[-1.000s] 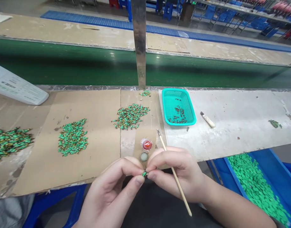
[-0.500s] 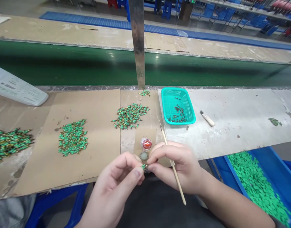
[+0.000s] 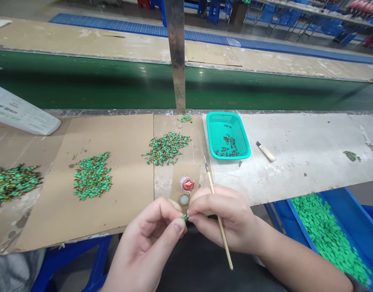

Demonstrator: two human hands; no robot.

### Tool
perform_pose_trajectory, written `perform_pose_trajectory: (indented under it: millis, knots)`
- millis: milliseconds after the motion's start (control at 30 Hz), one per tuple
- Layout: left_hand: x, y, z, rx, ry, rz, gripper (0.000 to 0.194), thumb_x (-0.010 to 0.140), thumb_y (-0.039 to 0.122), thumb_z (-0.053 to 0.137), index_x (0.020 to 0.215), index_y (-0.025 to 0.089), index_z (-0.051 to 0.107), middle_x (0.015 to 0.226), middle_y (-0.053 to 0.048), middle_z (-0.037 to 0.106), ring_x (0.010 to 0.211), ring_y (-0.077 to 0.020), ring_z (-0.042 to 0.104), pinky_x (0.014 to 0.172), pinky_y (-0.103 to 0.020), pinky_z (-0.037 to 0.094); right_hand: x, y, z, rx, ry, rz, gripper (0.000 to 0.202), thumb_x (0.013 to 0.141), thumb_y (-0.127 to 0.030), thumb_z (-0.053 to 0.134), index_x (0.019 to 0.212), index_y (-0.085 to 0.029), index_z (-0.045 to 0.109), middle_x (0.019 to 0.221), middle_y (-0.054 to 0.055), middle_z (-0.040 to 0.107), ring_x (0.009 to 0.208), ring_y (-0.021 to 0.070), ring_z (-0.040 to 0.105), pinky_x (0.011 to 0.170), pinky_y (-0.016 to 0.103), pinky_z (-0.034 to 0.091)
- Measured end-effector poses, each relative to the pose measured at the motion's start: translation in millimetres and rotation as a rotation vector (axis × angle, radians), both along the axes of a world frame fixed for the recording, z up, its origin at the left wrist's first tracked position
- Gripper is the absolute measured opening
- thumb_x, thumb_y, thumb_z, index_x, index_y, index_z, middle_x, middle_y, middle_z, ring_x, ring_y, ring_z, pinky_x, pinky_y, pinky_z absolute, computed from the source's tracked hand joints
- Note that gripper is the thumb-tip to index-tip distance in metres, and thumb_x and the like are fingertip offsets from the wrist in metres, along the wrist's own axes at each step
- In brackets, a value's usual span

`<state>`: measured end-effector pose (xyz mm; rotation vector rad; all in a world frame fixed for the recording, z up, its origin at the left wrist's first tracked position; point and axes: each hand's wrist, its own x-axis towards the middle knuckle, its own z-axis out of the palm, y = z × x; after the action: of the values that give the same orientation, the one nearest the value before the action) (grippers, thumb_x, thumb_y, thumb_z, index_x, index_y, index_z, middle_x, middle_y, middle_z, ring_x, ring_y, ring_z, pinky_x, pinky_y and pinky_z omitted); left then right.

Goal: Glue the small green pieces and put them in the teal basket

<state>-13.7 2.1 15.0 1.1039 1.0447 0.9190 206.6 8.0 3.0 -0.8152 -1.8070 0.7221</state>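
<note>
– Nearest entry?
– Left hand (image 3: 152, 239), one: thumb and forefinger are pinching a small green piece (image 3: 184, 217), almost no gap showing, by the worktop's (image 3: 283, 174) near edge.
– Right hand (image 3: 225, 215)?
– One: fingertips are nearly meeting at the piece's other end, likely steadying so tiny an item from two sides; whether they are gripping it, I cannot tell.
– Thin brush (image 3: 225, 247)?
– One: that hand is holding it crosswise, tip pointing away, probably leaving thumb and forefinger free for fine work.
– Beyond the fingers?
– Pale disc (image 3: 184, 199) and red oval (image 3: 188, 184), sitting in line; reason not showing.
– Heap (image 3: 166, 148)?
– Green-and-gold pieces, lying loose ahead, seemingly for easy reach.
– Basket (image 3: 240, 134)?
– One: it is standing ahead, right of the heap, its walls presumably stopping dark bits (image 3: 230, 142) from scattering.
</note>
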Motion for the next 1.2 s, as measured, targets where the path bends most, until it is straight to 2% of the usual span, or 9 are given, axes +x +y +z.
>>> perform_pose_trajectory:
  millis: [600, 833, 1200]
  knots:
    - [-0.3, 3.0, -1.7, -0.02, -0.004, -0.04, 0.038, 0.105, 0.057, 0.094, 0.083, 0.027, 0.084, 0.077, -0.001, 0.074, 0.072, -0.0174, 0.069, 0.068, -0.019, 0.061, 1.0, 0.5, -1.2, -0.011, -0.017, 0.009, 0.013, 0.118, -0.012, 0.069, 0.115, -0.023, 0.076, 0.098, 0.005, 0.085, 0.086, 0.0182, 0.079, 0.083, 0.031, 0.069]
    - [1.4, 4.2, -1.7, -0.024, 0.011, -0.028, 0.04, 0.102, 0.058, 0.096, 0.08, 0.027, 0.084, 0.075, -0.002, 0.073, 0.071, -0.0189, 0.068, 0.066, -0.022, 0.061, 2.4, 0.6, -1.6, -0.018, -0.027, 0.022, 0.014, 0.117, -0.011, 0.068, 0.113, -0.023, 0.074, 0.097, 0.005, 0.084, 0.086, 0.0189, 0.079, 0.084, 0.031, 0.068]
    - [-1.5, 5.4, -4.5, -0.016, 0.049, -0.043, 0.035, 0.103, 0.052, 0.094, 0.081, 0.027, 0.085, 0.075, -0.002, 0.075, 0.071, -0.019, 0.069, 0.067, -0.022, 0.062, 4.2, 0.4, -3.7, -0.012, -0.013, 0.019, 0.014, 0.116, -0.01, 0.07, 0.112, -0.023, 0.075, 0.097, 0.005, 0.085, 0.085, 0.0186, 0.079, 0.083, 0.03, 0.066]
